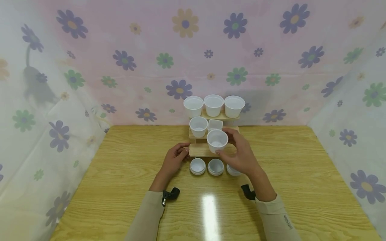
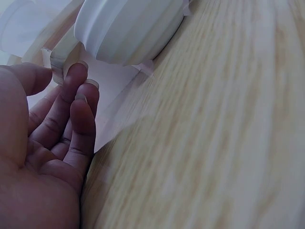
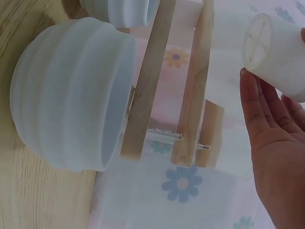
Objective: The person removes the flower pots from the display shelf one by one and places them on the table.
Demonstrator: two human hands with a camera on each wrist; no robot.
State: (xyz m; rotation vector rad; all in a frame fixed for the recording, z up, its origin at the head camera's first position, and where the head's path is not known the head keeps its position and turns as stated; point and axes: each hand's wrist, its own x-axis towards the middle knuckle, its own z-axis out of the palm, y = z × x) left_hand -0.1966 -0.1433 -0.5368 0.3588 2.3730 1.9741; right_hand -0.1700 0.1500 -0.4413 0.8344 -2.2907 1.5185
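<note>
A tiered wooden shelf stand (image 1: 199, 150) is on the table. My left hand (image 1: 175, 157) grips the left end of its lowest board; in the left wrist view, the thumb and fingertips close around the board end (image 2: 62, 57). Above that board, my right hand (image 1: 239, 152) holds a round white pot (image 1: 217, 140) between thumb and fingers. The right wrist view shows the held pot (image 3: 274, 52) from its underside. Behind it, a round white pot (image 1: 198, 127) and a square white pot (image 1: 215, 125) occupy the middle tier.
Three white pots, including the centre one (image 1: 213, 105), line the top tier. Three low ribbed pots, the left one (image 1: 197, 166) among them, stand before the stand; my right hand partly covers the rightmost (image 1: 233, 170). Flowered cloth (image 1: 211, 60) hangs behind the wooden table (image 1: 135, 174).
</note>
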